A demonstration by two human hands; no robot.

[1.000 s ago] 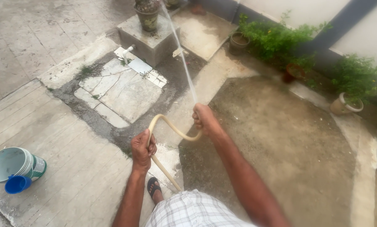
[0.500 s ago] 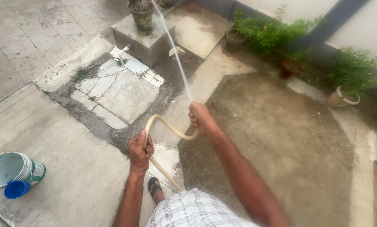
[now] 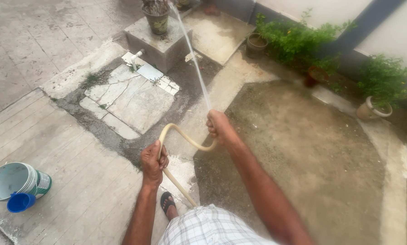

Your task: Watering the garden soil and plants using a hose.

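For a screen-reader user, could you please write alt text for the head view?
Both hands grip a tan hose: the right hand aims its water jet at a potted plant on a concrete block, and the left hand holds the hose lower down.

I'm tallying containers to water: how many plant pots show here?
4: pot on concrete block, dark pot, reddish pot, pale pot at right. Foliage may hide more.

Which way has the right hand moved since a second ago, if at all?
No, hardly: the right hand sits at the same spot below and right of the concrete block, gripping the hose.
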